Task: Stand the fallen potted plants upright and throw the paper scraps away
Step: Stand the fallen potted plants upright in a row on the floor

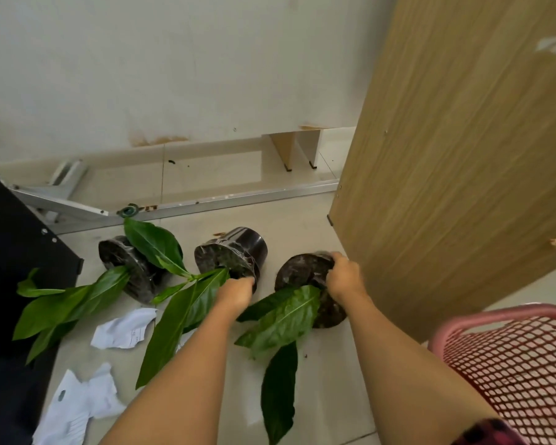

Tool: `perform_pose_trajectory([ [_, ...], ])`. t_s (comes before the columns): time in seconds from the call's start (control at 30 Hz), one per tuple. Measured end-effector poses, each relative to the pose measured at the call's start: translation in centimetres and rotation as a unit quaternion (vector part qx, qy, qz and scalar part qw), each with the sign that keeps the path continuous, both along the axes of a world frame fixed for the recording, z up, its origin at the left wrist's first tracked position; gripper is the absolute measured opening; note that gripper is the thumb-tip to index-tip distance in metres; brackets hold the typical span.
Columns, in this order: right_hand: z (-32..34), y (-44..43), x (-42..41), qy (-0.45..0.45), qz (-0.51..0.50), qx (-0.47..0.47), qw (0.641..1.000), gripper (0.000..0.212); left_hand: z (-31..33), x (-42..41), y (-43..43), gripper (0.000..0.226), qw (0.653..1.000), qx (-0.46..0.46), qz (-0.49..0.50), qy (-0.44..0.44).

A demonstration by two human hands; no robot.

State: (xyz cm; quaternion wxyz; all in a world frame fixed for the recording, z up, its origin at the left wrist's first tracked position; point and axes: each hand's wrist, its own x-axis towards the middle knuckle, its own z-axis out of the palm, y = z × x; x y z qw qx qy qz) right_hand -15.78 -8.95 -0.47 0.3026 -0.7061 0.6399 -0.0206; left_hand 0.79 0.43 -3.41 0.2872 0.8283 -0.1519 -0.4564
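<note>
Three black potted plants lie tipped on the tiled floor, their long green leaves pointing toward me. The left pot (127,268) lies untouched. My left hand (236,292) grips the rim of the middle pot (238,252) at its near edge. My right hand (345,276) is closed over the top rim of the right pot (302,269), whose leaves (283,319) spread below it. Two white paper scraps lie on the floor: one (122,329) between the left and middle plants, a larger one (77,406) near the bottom left.
A red mesh basket (511,358) stands at the bottom right. A tall wooden panel (456,155) rises right beside the right pot. A black object (10,268) fills the left edge. A metal frame (174,207) lies along the floor behind the pots.
</note>
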Motion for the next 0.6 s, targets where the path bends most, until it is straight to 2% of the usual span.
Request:
perform_pose_trajectory([
  [0.07,-0.1,-0.3,-0.7,-0.059,-0.073,0.021,0.995,0.044,0.7,0.9,-0.4,0.052,0.991,-0.066,0.102,0.061],
  [0.13,-0.9,-0.6,-1.2,-0.12,-0.143,0.058,0.981,0.039,1.6,1.2,-0.6,0.037,0.982,-0.1,0.129,0.09],
  [0.23,-4.2,-1.9,-2.0,-0.199,-0.223,0.124,0.946,0.029,2.3,1.4,-0.8,0.031,0.979,-0.111,0.151,0.087],
  [0.33,-6.3,-2.7,-2.8,-0.228,-0.272,0.167,0.92,0.021,2.6,1.4,-1.1,0.031,0.962,-0.147,0.222,0.06],
  [0.4,-5.1,-2.1,-3.0,-0.257,-0.32,0.204,0.889,0.022,3.0,1.2,-1.4,0.037,0.956,-0.147,0.252,-0.023],
  [0.47,-4.0,-1.7,-3.0,-0.269,-0.345,0.22,0.872,0.013,4.1,0.6,-1.7,0.038,0.943,-0.118,0.215,-0.223],
  [0.53,-4.2,-2.6,-2.9,-0.286,-0.356,0.223,0.861,0.022,5.2,-0.5,-2.2,0.032,0.898,-0.152,0.142,-0.387],
  [0.6,-4.2,-3.5,-2.5,-0.298,-0.358,0.221,0.857,0.029,5.2,-2.0,-2.9,0.025,0.878,-0.205,0.045,-0.431],
])
